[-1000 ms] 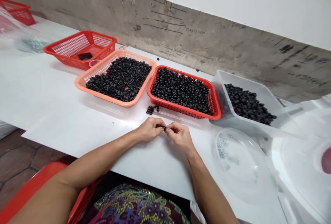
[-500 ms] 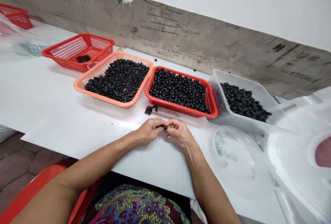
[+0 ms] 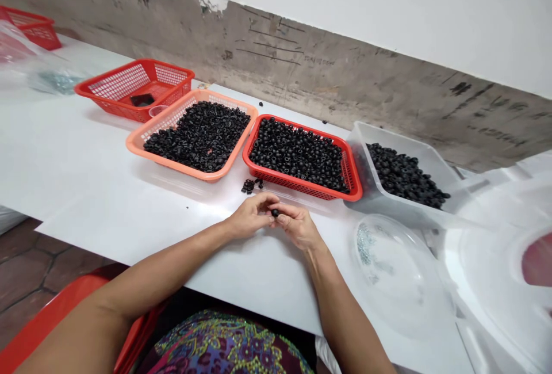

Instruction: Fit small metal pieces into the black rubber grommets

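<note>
A small round black part [image 3: 275, 213] is held up at the meeting point of my two hands, just above the white table. My right hand [image 3: 298, 227] pinches it between thumb and fingers. Curled round its other side is my left hand [image 3: 249, 217], with thumb and fingertips against it. Fingers partly cover the part, so its full shape is hidden. Beyond my hands stands a red basket [image 3: 302, 188] heaped with black ring-like parts. A few loose black pieces [image 3: 249, 186] lie on the table in front of it.
Left of the red basket sits an orange basket [image 3: 211, 176] of small black pieces; farther left is another red basket [image 3: 125, 110]. At right are a clear bin [image 3: 379, 187] of black parts and a clear round lid [image 3: 405, 270] with tiny pale bits. A wall [image 3: 276, 69] runs behind.
The black part has turned between my fingers and now shows a rounder face. My left thumb and forefinger have parted a little. The view has shifted slightly.
</note>
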Demonstrator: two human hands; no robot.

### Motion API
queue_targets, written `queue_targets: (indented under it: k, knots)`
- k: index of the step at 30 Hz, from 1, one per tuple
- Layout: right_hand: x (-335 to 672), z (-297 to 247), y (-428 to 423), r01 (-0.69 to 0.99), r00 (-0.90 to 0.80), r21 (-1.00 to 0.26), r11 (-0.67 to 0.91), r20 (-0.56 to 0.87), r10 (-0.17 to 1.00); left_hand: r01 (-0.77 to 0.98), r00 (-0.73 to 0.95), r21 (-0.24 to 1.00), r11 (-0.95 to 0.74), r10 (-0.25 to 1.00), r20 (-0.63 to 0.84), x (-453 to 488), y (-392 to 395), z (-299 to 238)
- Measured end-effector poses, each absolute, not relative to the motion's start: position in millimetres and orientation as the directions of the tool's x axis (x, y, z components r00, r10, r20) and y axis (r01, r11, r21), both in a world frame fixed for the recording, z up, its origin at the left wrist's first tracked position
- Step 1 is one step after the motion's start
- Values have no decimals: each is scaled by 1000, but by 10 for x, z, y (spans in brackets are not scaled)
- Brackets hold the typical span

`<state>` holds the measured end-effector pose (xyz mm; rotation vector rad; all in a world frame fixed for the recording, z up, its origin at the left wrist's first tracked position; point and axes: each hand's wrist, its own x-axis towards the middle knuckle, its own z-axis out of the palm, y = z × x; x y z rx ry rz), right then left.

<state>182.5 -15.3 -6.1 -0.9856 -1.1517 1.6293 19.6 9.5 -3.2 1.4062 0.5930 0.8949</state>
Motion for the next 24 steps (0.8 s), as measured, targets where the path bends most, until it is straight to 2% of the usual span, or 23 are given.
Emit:
queue_targets:
  k: [2,7,11,17,21,24]
  knots:
    - [1806,-55,-164,-195,-259,-969,-154,-101,961,-155,560,988,-24,822,108,221,66,-53]
    - [1740,-6,-202,-65,-283,-996,-67,-46,958,73,606,984,-163,791,86,228,39,-98]
    - [1727,3,-210,-12,-279,-1000,-16,-12,960,102,623,972,-211,776,104,211,53,-66]
    - [1764,-61,-180,-128,-316,-979,-159,-112,942,133,649,965,-225,756,87,212,53,-55]
    - [1757,-53,-183,-197,-272,-958,-206,-149,951,36,588,983,-180,799,125,206,77,-106]
    - [1781,37,-199,-260,-196,-939,-224,-176,965,-92,429,987,-135,889,162,183,145,-131]
